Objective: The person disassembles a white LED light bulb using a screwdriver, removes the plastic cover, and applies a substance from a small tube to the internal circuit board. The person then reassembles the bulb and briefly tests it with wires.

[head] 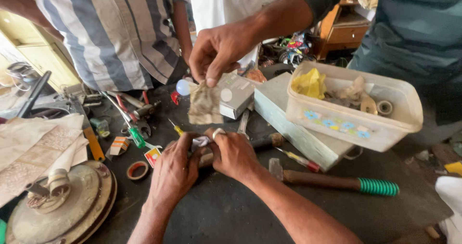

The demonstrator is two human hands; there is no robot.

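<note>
Near middle of the dark surface: both hands of the person are working close together on one small thing.
Left hand: it is curling around a small white crumpled piece; its fingers are clenched on that piece, probably to keep it steady.
Right hand: it is pressing against the same piece from the right side, fingers bent and gripping it; a ring is showing on one finger.
Co-worker's hand: it is reaching from the far right and pinching a dirty scrap of cloth, which is hanging just above the two hands.
Right side: a hammer with green grip is lying flat, near the right forearm.
Far right: a plastic tub is sitting on a pale box and holding small odd parts.
Left side: a green-handled screwdriver and a roll of tape are lying loose within reach.
</note>
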